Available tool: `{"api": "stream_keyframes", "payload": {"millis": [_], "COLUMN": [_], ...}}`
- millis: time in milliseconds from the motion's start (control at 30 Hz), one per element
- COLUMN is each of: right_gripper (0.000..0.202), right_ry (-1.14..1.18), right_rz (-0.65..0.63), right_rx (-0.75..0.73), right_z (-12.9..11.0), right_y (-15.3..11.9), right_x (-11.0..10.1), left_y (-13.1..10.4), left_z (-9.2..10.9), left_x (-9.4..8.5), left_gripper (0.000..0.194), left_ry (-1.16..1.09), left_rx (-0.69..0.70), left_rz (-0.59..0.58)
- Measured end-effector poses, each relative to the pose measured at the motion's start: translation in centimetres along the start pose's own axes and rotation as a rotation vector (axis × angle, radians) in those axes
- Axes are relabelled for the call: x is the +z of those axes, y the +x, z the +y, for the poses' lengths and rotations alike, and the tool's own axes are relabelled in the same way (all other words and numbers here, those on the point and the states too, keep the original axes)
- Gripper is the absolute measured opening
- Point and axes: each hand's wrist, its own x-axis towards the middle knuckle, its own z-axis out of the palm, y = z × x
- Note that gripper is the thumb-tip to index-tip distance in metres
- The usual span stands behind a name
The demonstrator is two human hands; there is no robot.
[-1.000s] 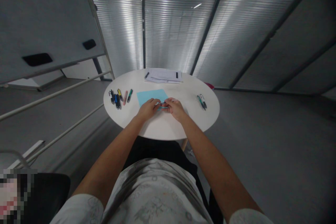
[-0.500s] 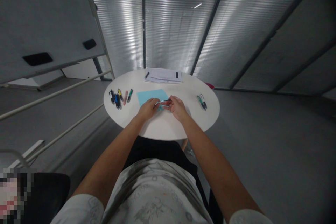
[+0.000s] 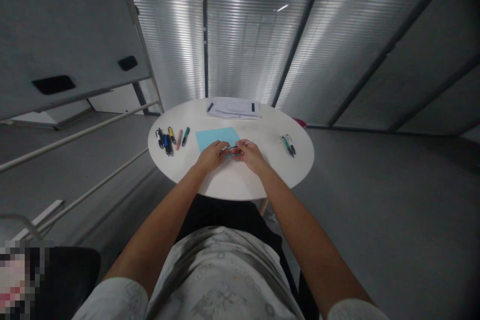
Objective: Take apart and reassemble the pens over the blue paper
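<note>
Over the near part of a light-blue sheet [image 3: 213, 136], my two hands meet around a slim pen [image 3: 232, 147], white with a dark part towards the right. My left hand [image 3: 212, 156] is closed on its left end. The fingers of my right hand [image 3: 249, 154] pinch the dark part, their tips almost touching those of the left. Most of the pen is hidden by the fingers, so I cannot tell whether the dark part is a cap.
Several pens and markers [image 3: 167, 144] lie at the left of the round white table [image 3: 240, 185], with a green marker [image 3: 185, 136] beside them. Two more markers [image 3: 288, 146] are at the right. Stacked papers [image 3: 234, 108] rest at the back. A wheeled whiteboard frame [image 3: 112, 121] stands left.
My right hand has moved slightly left towards my left hand, and less of the pen shows between them. The things on the table have stayed put.
</note>
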Motion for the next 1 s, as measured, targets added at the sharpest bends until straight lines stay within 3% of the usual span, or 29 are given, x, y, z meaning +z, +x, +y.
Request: {"api": "stream_keyframes", "payload": {"millis": [333,767,1000], "right_gripper": [0.037,0.017,0.029], "right_ry": [-0.053,0.034,-0.025], "right_rz": [-0.004,-0.050,-0.076], "right_rx": [-0.036,0.028,-0.007], "right_z": [0.06,-0.29,-0.03], "right_y": [-0.03,-0.05,-0.13], "right_x": [-0.02,-0.33,-0.27], "left_y": [-0.03,0.00,-0.02], "left_z": [-0.39,-0.19,-0.32], "left_x": [0.41,0.20,0.27], "left_gripper": [0.030,0.032,0.032], "left_ry": [-0.025,-0.017,-0.004], "left_rx": [0.028,0.016,0.025], "left_rz": [-0.006,-0.017,-0.007]}}
